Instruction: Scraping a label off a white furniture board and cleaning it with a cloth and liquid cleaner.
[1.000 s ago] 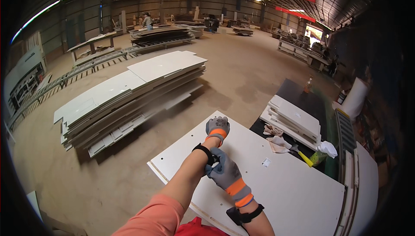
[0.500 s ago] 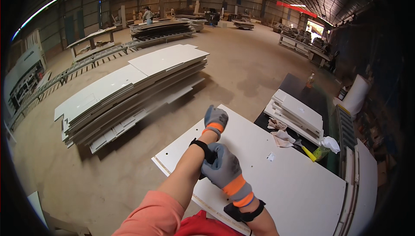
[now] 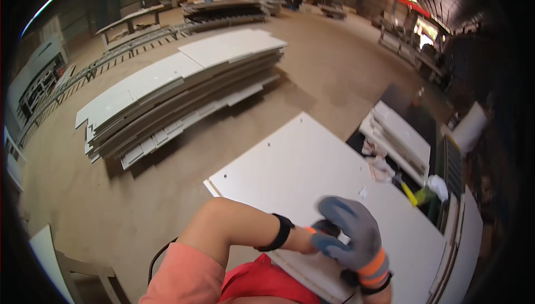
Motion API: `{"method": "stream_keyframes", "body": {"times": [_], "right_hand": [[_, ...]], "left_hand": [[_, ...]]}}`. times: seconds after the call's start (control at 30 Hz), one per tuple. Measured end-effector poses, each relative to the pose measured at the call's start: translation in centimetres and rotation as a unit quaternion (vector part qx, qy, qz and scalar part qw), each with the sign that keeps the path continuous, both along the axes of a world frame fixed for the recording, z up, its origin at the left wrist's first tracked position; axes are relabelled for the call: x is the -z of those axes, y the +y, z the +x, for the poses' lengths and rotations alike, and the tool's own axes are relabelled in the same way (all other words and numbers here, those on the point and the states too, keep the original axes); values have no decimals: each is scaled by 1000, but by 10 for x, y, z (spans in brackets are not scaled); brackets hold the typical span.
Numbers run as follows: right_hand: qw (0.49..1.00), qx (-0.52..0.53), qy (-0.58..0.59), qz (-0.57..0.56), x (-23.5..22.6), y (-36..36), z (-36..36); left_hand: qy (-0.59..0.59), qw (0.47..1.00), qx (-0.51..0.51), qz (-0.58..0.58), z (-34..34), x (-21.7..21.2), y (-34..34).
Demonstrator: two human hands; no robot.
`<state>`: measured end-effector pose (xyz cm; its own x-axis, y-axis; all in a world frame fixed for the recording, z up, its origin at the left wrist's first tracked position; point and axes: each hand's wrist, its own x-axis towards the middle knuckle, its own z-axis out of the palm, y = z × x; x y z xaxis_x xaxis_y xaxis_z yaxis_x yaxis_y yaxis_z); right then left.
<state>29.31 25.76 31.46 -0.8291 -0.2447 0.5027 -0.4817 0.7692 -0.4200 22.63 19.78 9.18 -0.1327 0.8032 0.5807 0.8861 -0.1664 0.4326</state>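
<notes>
A large white panel (image 3: 290, 159) with small drilled holes lies before me. Over its near part my right hand (image 3: 356, 231), in a grey glove with an orange-banded cuff, has its fingers and thumb curled round a small dark thing (image 3: 327, 227) that I cannot make out. From the left, my left forearm (image 3: 245, 223) reaches across, with a black strap (image 3: 280, 231) round it. The left glove's orange cuff (image 3: 310, 230) meets the right hand, and my left hand's fingers are hidden behind it. Another dark strap (image 3: 383, 283) is round my right wrist.
A tall stack of white panels (image 3: 184, 75) stands on the floor at the left. At the right are narrow white boards (image 3: 401, 134), a rag (image 3: 380, 169), a yellow-handled tool (image 3: 409, 193) and a crumpled white bag (image 3: 437, 187). A roller conveyor (image 3: 106, 64) runs behind the stack.
Both hands have moved right and nearer to me. The right hand has left the strap on my left forearm and is now at the left hand. My left elbow has bent, and the view has shifted.
</notes>
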Motion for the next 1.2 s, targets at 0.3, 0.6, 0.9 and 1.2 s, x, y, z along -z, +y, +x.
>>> {"method": "stream_keyframes", "body": {"times": [0.3, 0.6, 0.9, 1.2], "right_hand": [[960, -140, -242, -21, 81, -11, -27], [742, -70, -598, -296, 125, -28, -11], [675, -193, -580, -412, 153, -30, -1], [688, -194, -636, -290, 140, -45, 6]], "left_hand": [[-229, 843, 433, -220, 125, -29, -18], [-391, 690, 563, -232, 174, -40, -49], [-488, 612, 582, -222, 170, -54, -58], [-584, 567, 571, -105, 147, -103, -19]]}}
